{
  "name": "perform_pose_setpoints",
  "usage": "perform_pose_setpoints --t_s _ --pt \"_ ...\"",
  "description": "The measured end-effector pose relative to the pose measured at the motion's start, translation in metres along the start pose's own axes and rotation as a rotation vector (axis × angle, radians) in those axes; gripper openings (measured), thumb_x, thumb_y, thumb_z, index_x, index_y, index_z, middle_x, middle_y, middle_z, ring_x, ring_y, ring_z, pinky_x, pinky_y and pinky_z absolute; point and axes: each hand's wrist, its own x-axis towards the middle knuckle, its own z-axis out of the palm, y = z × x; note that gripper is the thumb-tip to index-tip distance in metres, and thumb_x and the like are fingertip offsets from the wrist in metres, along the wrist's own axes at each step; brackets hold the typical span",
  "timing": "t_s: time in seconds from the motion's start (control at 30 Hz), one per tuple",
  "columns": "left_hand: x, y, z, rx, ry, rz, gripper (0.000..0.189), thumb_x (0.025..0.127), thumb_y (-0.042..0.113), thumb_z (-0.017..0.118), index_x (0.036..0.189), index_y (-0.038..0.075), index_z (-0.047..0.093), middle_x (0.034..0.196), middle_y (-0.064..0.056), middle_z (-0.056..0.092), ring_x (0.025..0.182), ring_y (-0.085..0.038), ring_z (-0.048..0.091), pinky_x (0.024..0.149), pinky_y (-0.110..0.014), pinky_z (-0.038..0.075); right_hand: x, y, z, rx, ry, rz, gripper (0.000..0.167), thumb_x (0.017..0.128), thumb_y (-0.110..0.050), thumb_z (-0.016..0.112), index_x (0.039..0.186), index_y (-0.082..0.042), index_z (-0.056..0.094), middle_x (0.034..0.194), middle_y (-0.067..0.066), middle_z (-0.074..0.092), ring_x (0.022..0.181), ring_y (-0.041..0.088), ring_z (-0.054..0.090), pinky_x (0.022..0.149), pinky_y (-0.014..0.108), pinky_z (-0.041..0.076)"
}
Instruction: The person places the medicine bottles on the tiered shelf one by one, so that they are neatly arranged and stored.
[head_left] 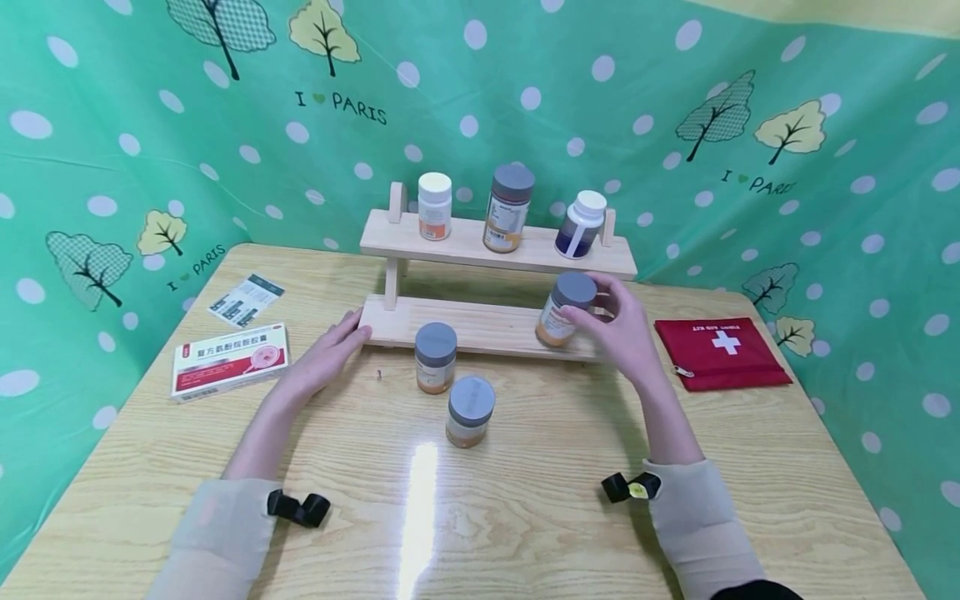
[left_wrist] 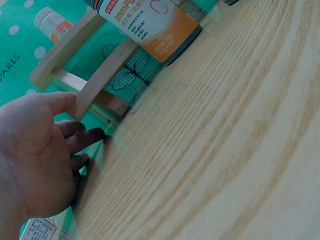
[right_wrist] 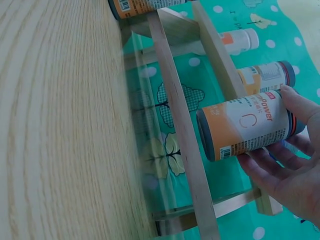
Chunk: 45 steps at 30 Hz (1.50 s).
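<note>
Firstly, near the tabletop's [head_left: 540, 517] far left corner lies a flat printed card [head_left: 246, 300]. Just in front of it, by the left edge, a white-and-red medicine box [head_left: 231, 362] lies flat. To the right of the box, the left hand [head_left: 324, 357] has its fingers extended and touches the left end of the lower shelf [head_left: 480, 323] of a two-tier wooden rack; it carries nothing.

The rack stands along the far edge. At the left of its upper shelf [head_left: 468, 237] is a white-capped bottle with an orange label band [head_left: 435, 208]. In front of the rack, towards the middle of the tabletop, stand two grey-lidded jars: one close to the lower shelf [head_left: 435, 360], the other nearer the front edge and slightly right [head_left: 470, 412]. Mid-way along the upper shelf is a taller grey-capped bottle [head_left: 508, 210].

Next, a grey-lidded jar marked C [head_left: 557, 321] is tilted over the right part of the lower shelf, a narrow gap showing beneath its base in the right wrist view. The right hand [head_left: 621, 329] grips it near the lid between thumb and fingers. Above, at the upper shelf's right end, is a white-capped dark blue bottle [head_left: 579, 229]. Finally, a red first aid pouch [head_left: 723, 357] lies by the right edge, near the far right corner.
</note>
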Motion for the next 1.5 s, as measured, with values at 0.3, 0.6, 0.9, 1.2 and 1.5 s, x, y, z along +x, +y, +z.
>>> perform_pose_setpoints --t_s 0.3,0.6,0.9,1.2,1.5 --pt "-0.0002 0.0008 -0.0001 -0.006 0.003 0.010 0.079 0.106 0.064 0.035 0.167 0.023 0.007 0.174 -0.011 -0.010 0.158 -0.047 -0.016 0.126 -0.070 -0.008 0.0022 0.0056 -0.0020 -0.020 0.029 0.019 0.061 0.092 -0.032 0.080 0.143 -0.012 0.055 0.136 0.009 0.061 0.122 0.022 0.060 0.104 0.032 0.055" --pt "0.0021 -0.0006 0.0007 -0.016 0.004 0.009 0.076 0.108 0.059 0.035 0.167 0.021 0.006 0.173 -0.013 -0.012 0.157 -0.049 -0.016 0.126 -0.071 -0.008 0.0034 0.0076 -0.0035 -0.012 0.038 0.021 0.060 0.091 -0.031 0.080 0.142 -0.011 0.055 0.135 0.009 0.062 0.123 0.022 0.061 0.101 0.028 0.055" --pt "0.0009 0.0002 0.0011 -0.017 0.003 0.009 0.077 0.107 0.061 0.036 0.167 0.022 0.006 0.173 -0.012 -0.011 0.158 -0.048 -0.016 0.126 -0.071 -0.008 0.0043 0.0092 -0.0038 -0.009 0.048 0.020 0.061 0.091 -0.031 0.081 0.142 -0.011 0.055 0.135 0.010 0.062 0.122 0.023 0.061 0.104 0.034 0.056" --pt "0.0022 -0.0004 0.0010 -0.008 0.003 0.010 0.077 0.107 0.061 0.035 0.167 0.021 0.006 0.173 -0.013 -0.011 0.158 -0.048 -0.016 0.126 -0.071 -0.008 0.0041 0.0087 -0.0038 -0.013 0.049 0.019 0.062 0.091 -0.031 0.080 0.143 -0.010 0.054 0.137 0.010 0.060 0.123 0.024 0.061 0.107 0.039 0.055" --pt "-0.0001 0.0006 0.0010 -0.002 0.004 0.007 0.079 0.106 0.064 0.035 0.167 0.022 0.006 0.174 -0.012 -0.011 0.158 -0.048 -0.016 0.126 -0.070 -0.008 0.0032 0.0082 -0.0031 -0.009 0.052 0.016 0.061 0.091 -0.031 0.080 0.143 -0.011 0.054 0.137 0.011 0.060 0.123 0.024 0.060 0.107 0.040 0.055"
